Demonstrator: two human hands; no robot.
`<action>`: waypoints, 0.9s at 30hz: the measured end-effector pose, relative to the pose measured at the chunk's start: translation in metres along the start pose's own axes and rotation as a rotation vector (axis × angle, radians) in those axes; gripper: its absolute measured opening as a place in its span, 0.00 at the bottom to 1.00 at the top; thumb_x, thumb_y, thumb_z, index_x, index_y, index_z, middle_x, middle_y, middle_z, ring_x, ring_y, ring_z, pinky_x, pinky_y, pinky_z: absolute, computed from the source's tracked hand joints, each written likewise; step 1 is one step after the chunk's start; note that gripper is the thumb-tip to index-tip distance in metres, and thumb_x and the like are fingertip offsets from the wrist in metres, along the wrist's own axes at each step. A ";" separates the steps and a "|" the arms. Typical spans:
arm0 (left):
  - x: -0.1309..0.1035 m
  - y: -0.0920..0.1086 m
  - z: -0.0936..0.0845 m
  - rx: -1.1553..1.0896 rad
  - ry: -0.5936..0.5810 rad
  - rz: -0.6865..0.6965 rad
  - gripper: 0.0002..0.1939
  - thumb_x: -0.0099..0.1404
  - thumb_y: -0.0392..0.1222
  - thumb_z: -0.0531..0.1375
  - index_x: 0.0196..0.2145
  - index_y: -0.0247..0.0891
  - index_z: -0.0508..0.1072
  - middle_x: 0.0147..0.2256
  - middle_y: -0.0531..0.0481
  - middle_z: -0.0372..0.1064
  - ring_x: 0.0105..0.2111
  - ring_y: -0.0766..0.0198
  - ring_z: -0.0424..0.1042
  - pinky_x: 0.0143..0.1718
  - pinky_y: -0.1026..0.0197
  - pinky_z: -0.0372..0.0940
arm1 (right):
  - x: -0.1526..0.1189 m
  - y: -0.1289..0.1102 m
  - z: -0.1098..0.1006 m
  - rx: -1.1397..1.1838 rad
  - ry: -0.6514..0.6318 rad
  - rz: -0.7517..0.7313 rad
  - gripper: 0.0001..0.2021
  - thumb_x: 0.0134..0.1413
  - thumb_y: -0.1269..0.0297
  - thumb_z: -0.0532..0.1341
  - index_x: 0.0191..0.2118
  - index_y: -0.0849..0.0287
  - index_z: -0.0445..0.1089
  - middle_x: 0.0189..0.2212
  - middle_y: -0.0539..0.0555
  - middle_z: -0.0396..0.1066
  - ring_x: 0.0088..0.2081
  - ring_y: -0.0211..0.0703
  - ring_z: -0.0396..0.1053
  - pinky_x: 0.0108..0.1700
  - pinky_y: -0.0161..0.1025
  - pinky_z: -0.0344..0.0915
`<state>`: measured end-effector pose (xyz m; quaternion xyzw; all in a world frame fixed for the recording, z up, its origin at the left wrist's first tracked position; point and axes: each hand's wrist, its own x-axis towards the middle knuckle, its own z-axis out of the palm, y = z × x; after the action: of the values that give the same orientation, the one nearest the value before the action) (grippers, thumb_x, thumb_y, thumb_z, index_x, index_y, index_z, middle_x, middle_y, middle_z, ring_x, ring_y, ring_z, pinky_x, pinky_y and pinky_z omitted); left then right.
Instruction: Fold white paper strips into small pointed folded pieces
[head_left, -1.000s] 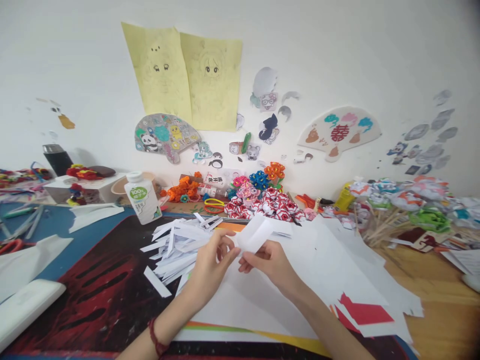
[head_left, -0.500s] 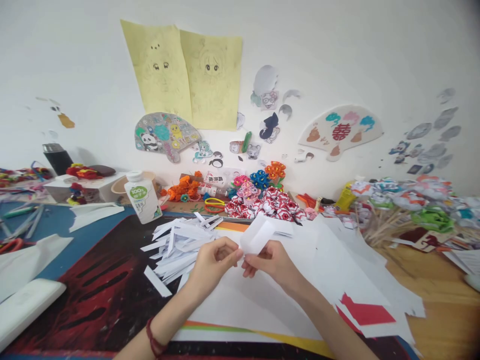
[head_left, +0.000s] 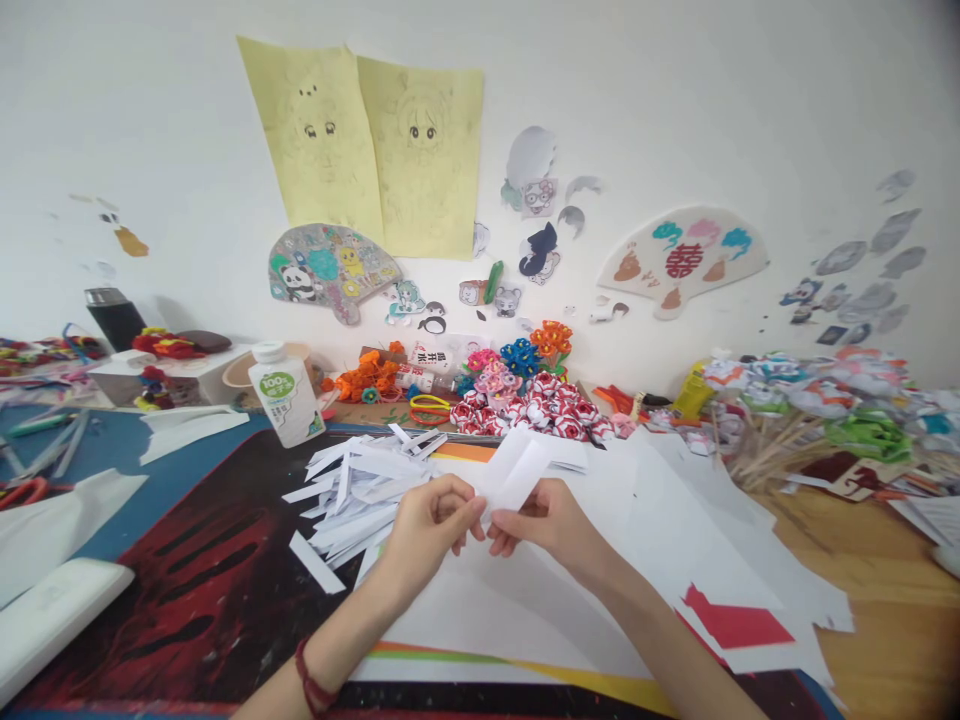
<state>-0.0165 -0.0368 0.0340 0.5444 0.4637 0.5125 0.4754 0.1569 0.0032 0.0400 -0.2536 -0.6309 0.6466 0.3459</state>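
A folded white paper strip [head_left: 517,472] is held up between my two hands, over a large white sheet [head_left: 510,610]. My left hand [head_left: 439,520] pinches its lower left corner between thumb and fingers. On the lower right edge, my right hand [head_left: 544,525] is closed with thumb and fingers on the same paper. The fingertips of both hands are close together but apart. To the left of my left hand lies a loose heap of white paper strips [head_left: 352,495].
A white glue bottle [head_left: 287,397] stands behind the strips. Paper flowers [head_left: 525,405] line the back by the wall. Torn white sheets and a red paper piece [head_left: 739,622] lie at right. Red-handled scissors [head_left: 22,492] and a white case [head_left: 64,620] are at left.
The fingertips of my two hands have drawn slightly apart on the paper. Both hands still grip it in nearly the same place.
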 end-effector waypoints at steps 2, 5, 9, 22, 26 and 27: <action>-0.001 0.000 0.001 0.001 0.007 -0.001 0.14 0.59 0.49 0.62 0.29 0.35 0.68 0.19 0.53 0.70 0.16 0.71 0.63 0.18 0.69 0.58 | 0.000 0.000 0.000 0.003 0.004 0.005 0.12 0.48 0.59 0.67 0.32 0.66 0.74 0.26 0.56 0.75 0.27 0.43 0.74 0.29 0.37 0.71; -0.002 0.001 0.001 0.006 0.021 0.007 0.13 0.59 0.49 0.62 0.28 0.35 0.68 0.19 0.53 0.70 0.17 0.70 0.63 0.19 0.69 0.58 | 0.000 0.001 0.001 0.006 0.013 0.010 0.14 0.47 0.58 0.67 0.31 0.67 0.75 0.26 0.57 0.75 0.27 0.44 0.74 0.29 0.37 0.72; -0.003 0.002 0.003 0.018 0.050 0.021 0.13 0.60 0.48 0.61 0.27 0.35 0.68 0.19 0.52 0.70 0.18 0.70 0.63 0.19 0.69 0.57 | 0.000 0.001 0.003 0.012 0.022 0.018 0.13 0.48 0.59 0.66 0.30 0.67 0.75 0.25 0.58 0.75 0.27 0.44 0.74 0.29 0.37 0.72; -0.005 0.000 0.007 0.047 0.123 0.040 0.14 0.60 0.48 0.61 0.25 0.35 0.67 0.17 0.55 0.66 0.17 0.72 0.60 0.18 0.70 0.52 | 0.000 0.004 0.008 0.081 0.047 0.034 0.13 0.48 0.58 0.67 0.30 0.67 0.75 0.25 0.57 0.74 0.25 0.43 0.74 0.29 0.37 0.71; -0.008 0.003 0.009 0.049 0.146 0.044 0.14 0.60 0.48 0.62 0.24 0.36 0.67 0.16 0.55 0.66 0.17 0.71 0.62 0.18 0.69 0.51 | 0.000 0.006 0.010 0.102 0.070 0.028 0.13 0.48 0.59 0.67 0.29 0.67 0.75 0.24 0.56 0.74 0.24 0.43 0.74 0.27 0.36 0.71; -0.008 0.003 0.009 0.049 0.153 0.047 0.14 0.60 0.48 0.62 0.24 0.36 0.67 0.16 0.56 0.65 0.17 0.71 0.62 0.18 0.69 0.51 | 0.001 0.007 0.011 0.105 0.076 0.026 0.13 0.48 0.59 0.66 0.29 0.67 0.75 0.24 0.56 0.74 0.23 0.42 0.74 0.27 0.36 0.70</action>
<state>-0.0076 -0.0456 0.0363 0.5262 0.4981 0.5519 0.4128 0.1474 -0.0030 0.0342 -0.2675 -0.5791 0.6731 0.3742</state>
